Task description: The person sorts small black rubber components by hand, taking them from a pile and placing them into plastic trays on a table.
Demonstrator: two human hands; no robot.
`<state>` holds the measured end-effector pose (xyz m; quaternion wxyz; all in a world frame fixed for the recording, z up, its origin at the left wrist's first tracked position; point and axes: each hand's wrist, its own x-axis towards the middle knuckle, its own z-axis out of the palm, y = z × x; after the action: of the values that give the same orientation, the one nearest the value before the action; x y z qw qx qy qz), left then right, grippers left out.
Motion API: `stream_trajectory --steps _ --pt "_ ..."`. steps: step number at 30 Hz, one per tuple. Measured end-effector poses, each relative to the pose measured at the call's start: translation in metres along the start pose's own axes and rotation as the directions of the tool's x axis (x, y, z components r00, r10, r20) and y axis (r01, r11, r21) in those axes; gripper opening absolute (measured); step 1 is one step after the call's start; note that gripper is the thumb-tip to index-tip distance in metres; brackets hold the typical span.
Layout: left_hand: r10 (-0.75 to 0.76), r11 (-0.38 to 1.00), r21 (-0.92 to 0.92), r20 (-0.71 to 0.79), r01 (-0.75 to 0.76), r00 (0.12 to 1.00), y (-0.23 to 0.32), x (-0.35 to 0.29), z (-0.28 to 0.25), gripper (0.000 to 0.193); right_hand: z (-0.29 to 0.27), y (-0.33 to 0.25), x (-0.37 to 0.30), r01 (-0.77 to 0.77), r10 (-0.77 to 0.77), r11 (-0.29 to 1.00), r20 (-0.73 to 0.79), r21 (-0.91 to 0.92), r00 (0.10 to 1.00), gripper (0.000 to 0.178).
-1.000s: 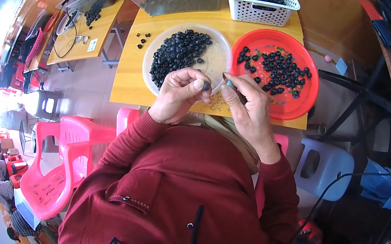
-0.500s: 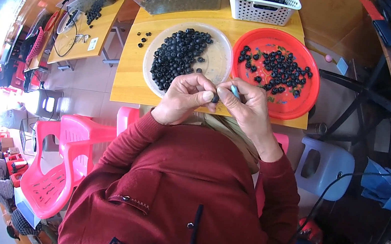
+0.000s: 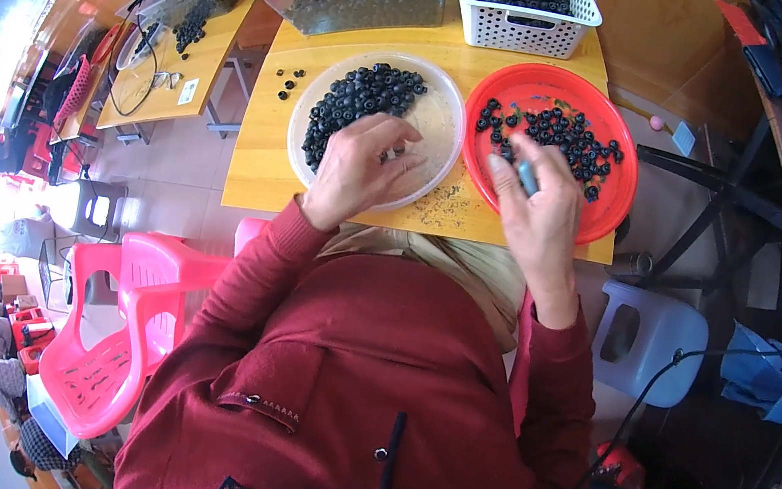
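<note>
My left hand (image 3: 362, 167) hovers over the near part of a round translucent tray (image 3: 440, 135), its thumb and fingertips apart with nothing visible between them. Small round black beads (image 3: 365, 97) are heaped in the left and far part of that tray. To the right, my right hand (image 3: 543, 199) is above the near side of a red round tray (image 3: 609, 208). It grips a small light-blue tool (image 3: 528, 178), whose tip I cannot make out; the fingers are partly blurred. More black beads (image 3: 568, 140) lie spread in the red tray.
Behind the trays stand a clear bin (image 3: 365, 13) and a white perforated basket (image 3: 526, 32), both holding black beads. Several loose beads (image 3: 286, 83) and dark crumbs (image 3: 447, 210) lie on the yellow table (image 3: 257, 159). Pink chairs (image 3: 134, 307) and a grey-blue stool (image 3: 649, 344) stand nearby.
My hands have moved apart, the left one leftward over the translucent tray, the right one rightward over the red tray. The black bead between my fingers is no longer there.
</note>
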<state>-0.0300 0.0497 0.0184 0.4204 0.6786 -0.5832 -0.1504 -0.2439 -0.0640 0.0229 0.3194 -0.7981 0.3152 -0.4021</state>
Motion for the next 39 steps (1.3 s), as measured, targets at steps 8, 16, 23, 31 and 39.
stream_trajectory --steps 8,16,23,31,39 --pt "0.285 0.705 0.631 0.166 -0.324 0.944 -0.036 0.032 -0.001 0.018 -0.003 0.001 0.001 -0.036 0.037 0.999 -0.026 0.039 0.999 0.034" --pt "0.114 0.678 0.665 0.327 -0.313 0.938 -0.034 0.042 -0.006 0.016 0.000 0.001 -0.002 -0.090 0.087 0.988 0.033 0.122 0.996 0.033" --pt "0.179 0.933 0.271 0.217 -0.235 0.960 -0.020 0.037 -0.020 0.016 0.003 -0.003 -0.002 -0.068 0.057 0.986 0.079 0.153 0.995 0.034" --pt "-0.168 0.937 -0.269 0.209 0.222 0.963 -0.020 0.023 -0.022 0.015 0.013 -0.001 -0.008 -0.013 -0.006 0.990 0.132 0.142 0.991 0.032" --pt "-0.257 0.691 -0.642 0.212 0.333 0.943 -0.026 0.013 -0.011 0.020 0.014 -0.006 -0.007 -0.008 -0.017 0.981 0.125 0.193 0.992 0.030"
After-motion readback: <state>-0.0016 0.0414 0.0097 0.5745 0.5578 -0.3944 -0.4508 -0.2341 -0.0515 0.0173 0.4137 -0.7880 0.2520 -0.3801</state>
